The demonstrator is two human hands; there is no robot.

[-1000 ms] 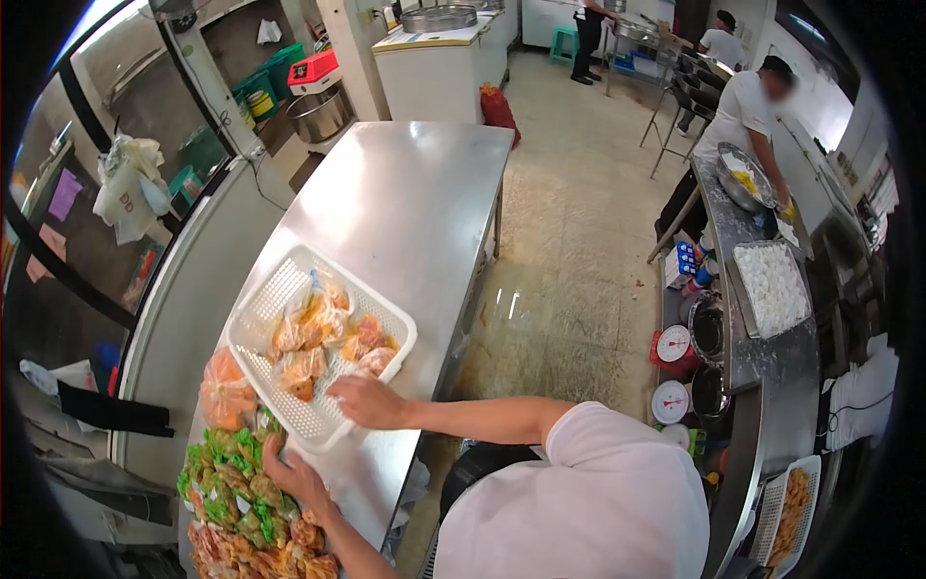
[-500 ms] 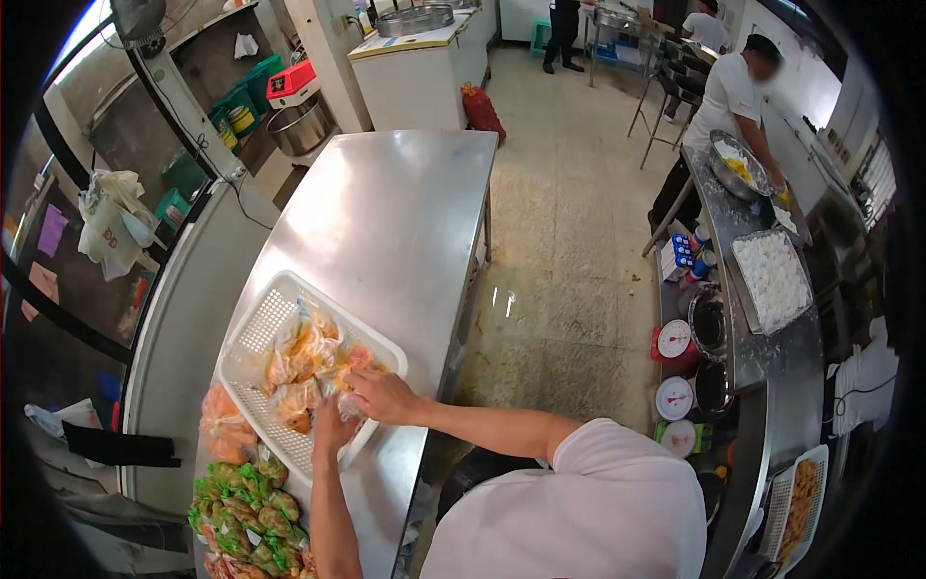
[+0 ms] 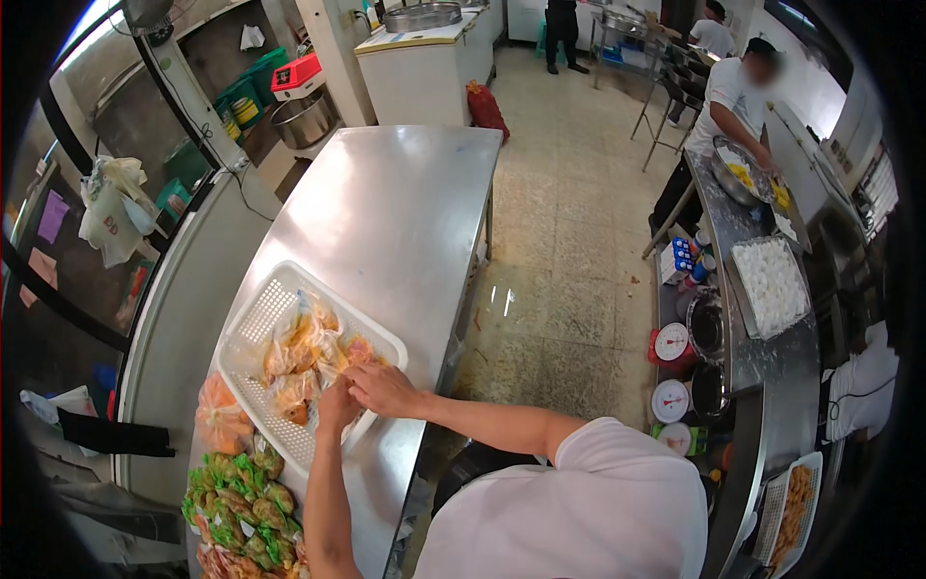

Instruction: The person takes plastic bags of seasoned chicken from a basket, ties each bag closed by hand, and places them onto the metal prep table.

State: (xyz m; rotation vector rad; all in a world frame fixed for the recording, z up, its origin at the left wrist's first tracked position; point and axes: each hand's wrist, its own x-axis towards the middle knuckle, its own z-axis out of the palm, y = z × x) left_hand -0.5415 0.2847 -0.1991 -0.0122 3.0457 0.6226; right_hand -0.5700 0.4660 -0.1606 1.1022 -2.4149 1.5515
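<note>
A white perforated plastic basket lies at an angle on the steel table. Inside it are several clear plastic bags of orange, sauce-coated food; what the food is I cannot tell. My left hand and my right hand meet over the basket's near right side, fingers closed and touching. Between them they pinch the top of one clear bag, its orange contents showing just beyond the fingers. The fingertips are partly hidden. Beside the basket rests a tied bag of orange shreds.
Several bundles with green ties crowd the table's near left end. On the right, a counter carries a tray of white pieces and a metal bowl, where another person works. Kitchen scales sit below it.
My hands have drawn closer together at the bag's top, the left shifting slightly up and right. The view has tilted a little. The other person's hand has moved at the bowl.
</note>
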